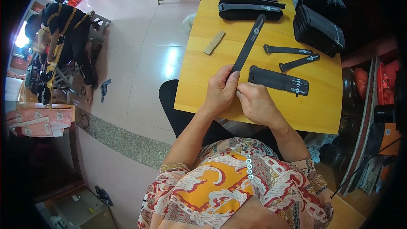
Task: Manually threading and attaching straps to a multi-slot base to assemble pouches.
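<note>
A long black strap with pale printing and a rounded tip slants up and away over the table. My left hand is closed around its near part, thumb on top. Right beside it, my right hand is closed with its fingers curled in, close to the strap's near end; what sits in those fingers is hidden. Just past my right hand lies a wide flat black piece with slits and white printing. Two short black straps, one upper and one lower, rest beyond that piece.
On the yellow table are a stack of black straps, piled black flat pieces and a cardboard scrap. Shelving with a red basket stands to the right. Far left, another person bends over a second table.
</note>
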`<state>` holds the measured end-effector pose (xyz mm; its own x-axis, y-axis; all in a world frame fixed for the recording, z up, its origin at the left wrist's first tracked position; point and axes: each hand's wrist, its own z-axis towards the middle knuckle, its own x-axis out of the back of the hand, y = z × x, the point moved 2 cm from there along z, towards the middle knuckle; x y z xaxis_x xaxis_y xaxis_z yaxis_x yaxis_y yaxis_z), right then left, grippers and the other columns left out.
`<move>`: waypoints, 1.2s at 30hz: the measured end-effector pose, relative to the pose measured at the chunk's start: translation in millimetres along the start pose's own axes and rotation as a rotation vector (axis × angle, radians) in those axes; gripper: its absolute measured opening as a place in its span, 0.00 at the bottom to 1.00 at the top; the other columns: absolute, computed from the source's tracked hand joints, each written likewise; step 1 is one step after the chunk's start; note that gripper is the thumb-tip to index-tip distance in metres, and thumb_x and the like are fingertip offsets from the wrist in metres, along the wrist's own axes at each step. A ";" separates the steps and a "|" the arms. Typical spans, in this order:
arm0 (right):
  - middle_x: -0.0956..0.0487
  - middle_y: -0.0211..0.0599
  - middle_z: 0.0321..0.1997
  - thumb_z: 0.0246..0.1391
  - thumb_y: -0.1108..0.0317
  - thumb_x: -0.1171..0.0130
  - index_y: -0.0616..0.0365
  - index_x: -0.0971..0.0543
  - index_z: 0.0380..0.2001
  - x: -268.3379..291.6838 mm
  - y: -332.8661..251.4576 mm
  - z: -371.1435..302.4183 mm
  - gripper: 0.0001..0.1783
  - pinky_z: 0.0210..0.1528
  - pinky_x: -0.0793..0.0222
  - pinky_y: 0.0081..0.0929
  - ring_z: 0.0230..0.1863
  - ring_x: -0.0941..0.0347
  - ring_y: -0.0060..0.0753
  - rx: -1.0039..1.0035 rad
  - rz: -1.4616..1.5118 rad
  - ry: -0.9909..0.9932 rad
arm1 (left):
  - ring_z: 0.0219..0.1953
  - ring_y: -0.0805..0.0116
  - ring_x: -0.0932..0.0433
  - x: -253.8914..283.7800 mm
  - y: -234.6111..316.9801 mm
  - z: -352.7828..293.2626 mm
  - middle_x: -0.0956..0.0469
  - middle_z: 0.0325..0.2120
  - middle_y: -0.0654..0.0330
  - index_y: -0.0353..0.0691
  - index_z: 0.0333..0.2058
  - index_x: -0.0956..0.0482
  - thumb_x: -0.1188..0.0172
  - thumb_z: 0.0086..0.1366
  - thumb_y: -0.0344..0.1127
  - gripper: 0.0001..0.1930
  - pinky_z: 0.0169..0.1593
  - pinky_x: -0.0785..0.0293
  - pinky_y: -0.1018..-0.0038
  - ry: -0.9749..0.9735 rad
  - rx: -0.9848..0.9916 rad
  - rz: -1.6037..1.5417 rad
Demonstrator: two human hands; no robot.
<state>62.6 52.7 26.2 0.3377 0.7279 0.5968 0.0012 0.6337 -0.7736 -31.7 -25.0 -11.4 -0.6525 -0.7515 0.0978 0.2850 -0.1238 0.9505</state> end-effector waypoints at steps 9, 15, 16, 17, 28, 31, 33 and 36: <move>0.28 0.56 0.25 0.48 0.76 0.51 0.67 0.30 0.22 -4.7 -5.9 5.3 0.05 0.30 0.36 0.44 0.30 0.32 0.60 -0.034 -0.111 0.089 | 0.26 0.76 0.33 1.9 -3.3 3.9 0.29 0.22 0.61 0.32 0.36 0.28 0.50 0.64 0.32 0.08 0.30 0.34 0.78 0.075 0.074 -0.056; 0.27 0.55 0.24 0.50 0.73 0.50 0.65 0.28 0.24 -4.6 6.9 4.0 0.05 0.29 0.35 0.43 0.28 0.30 0.59 -0.313 0.211 -0.017 | 0.24 0.75 0.32 1.4 0.5 0.7 0.29 0.20 0.59 0.32 0.36 0.29 0.51 0.64 0.33 0.08 0.28 0.34 0.76 0.091 0.073 -0.032; 0.27 0.55 0.24 0.50 0.73 0.50 0.65 0.28 0.24 -7.3 7.5 1.9 0.05 0.29 0.35 0.43 0.28 0.30 0.59 -0.303 0.207 -0.028 | 0.24 0.75 0.32 0.4 1.3 0.2 0.29 0.20 0.59 0.32 0.36 0.29 0.51 0.64 0.33 0.08 0.28 0.34 0.76 0.107 0.070 -0.032; 0.28 0.54 0.24 0.49 0.75 0.50 0.66 0.28 0.25 -8.7 6.0 -1.4 0.05 0.28 0.35 0.39 0.28 0.30 0.57 -0.204 0.106 0.071 | 0.23 0.75 0.32 -0.9 1.4 0.1 0.30 0.19 0.58 0.32 0.35 0.29 0.50 0.64 0.33 0.08 0.27 0.34 0.76 0.102 0.065 -0.005; 0.29 0.54 0.22 0.50 0.76 0.52 0.67 0.30 0.23 -5.5 2.3 -2.2 0.05 0.27 0.36 0.37 0.26 0.31 0.57 -0.138 0.009 0.058 | 0.18 0.55 0.28 -3.8 -0.1 -3.1 0.30 0.17 0.46 0.33 0.33 0.30 0.50 0.63 0.31 0.07 0.23 0.34 0.67 0.106 -0.019 0.064; 0.28 0.55 0.23 0.51 0.75 0.52 0.67 0.31 0.23 -9.5 6.1 -5.4 0.06 0.27 0.37 0.37 0.27 0.30 0.56 -0.149 0.039 0.090 | 0.19 0.59 0.29 -5.1 -2.2 -3.6 0.30 0.17 0.48 0.32 0.33 0.31 0.50 0.63 0.32 0.08 0.23 0.34 0.68 0.093 -0.008 0.079; 0.28 0.55 0.24 0.50 0.76 0.51 0.67 0.31 0.23 -5.6 5.6 -4.2 0.05 0.27 0.37 0.37 0.28 0.30 0.56 -0.108 -0.013 0.078 | 0.18 0.67 0.31 -7.1 -4.8 -1.5 0.30 0.17 0.55 0.34 0.32 0.29 0.49 0.63 0.34 0.08 0.23 0.35 0.72 0.098 0.042 -0.005; 0.29 0.53 0.22 0.47 0.73 0.50 0.63 0.31 0.20 4.8 6.7 7.9 0.06 0.30 0.37 0.45 0.29 0.31 0.58 0.041 -0.102 0.013 | 0.18 0.76 0.36 3.0 -15.2 8.9 0.31 0.17 0.65 0.37 0.30 0.27 0.48 0.62 0.37 0.09 0.22 0.39 0.79 -0.036 0.359 -0.328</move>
<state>56.8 62.6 25.7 0.3499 0.6555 0.6692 -0.0022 0.7150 -0.6992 -44.2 -19.6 -22.9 -0.6931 -0.6866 -0.2196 -0.1958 -0.1139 0.9740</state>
